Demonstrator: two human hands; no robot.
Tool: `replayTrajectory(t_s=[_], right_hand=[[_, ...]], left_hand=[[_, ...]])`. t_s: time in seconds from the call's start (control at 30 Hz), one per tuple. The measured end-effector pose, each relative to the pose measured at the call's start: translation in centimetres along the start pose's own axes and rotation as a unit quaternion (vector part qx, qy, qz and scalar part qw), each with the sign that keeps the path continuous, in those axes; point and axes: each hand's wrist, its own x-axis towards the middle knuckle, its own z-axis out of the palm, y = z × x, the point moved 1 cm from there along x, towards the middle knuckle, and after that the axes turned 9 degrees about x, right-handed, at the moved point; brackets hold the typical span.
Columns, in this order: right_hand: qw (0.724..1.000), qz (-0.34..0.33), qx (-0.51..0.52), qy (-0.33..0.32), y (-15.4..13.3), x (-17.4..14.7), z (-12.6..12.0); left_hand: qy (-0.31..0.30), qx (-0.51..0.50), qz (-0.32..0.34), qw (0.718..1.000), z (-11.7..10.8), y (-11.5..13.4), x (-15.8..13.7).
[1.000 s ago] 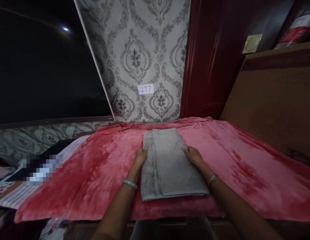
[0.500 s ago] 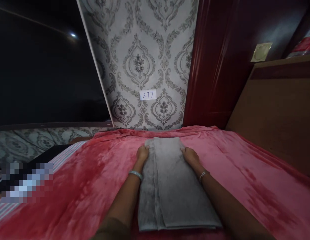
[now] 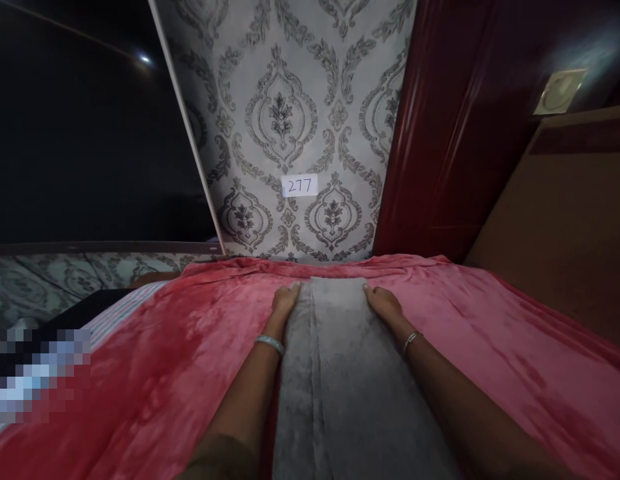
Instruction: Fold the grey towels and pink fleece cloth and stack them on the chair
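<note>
Two-handed grip farther up grey cloth

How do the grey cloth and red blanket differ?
The grey cloth is plain grey; the red blanket is mottled with pink. The grey cloth is folded; the red blanket is spread out. The grey cloth is narrower; the red blanket extends past both its sides. Both look soft.

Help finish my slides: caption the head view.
Left hand and right hand hold opposite edges of a folded gray cloth over a red blanket.
</note>
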Motion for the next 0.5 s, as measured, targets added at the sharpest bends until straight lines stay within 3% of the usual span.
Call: replayTrajectory(t_s=[0.27,0.5], right_hand=[[1.000,-0.005,-0.009,0.016,-0.3,1.2,1.8],[1.000,-0.018,-0.001,0.008,-0.2,0.6,1.4]], left_hand=[[0.028,-0.032,0.030,0.999,1.7,-0.9,0.4],[0.016,-0.055,0.045,0.997,1.4,-1.2,0.6]])
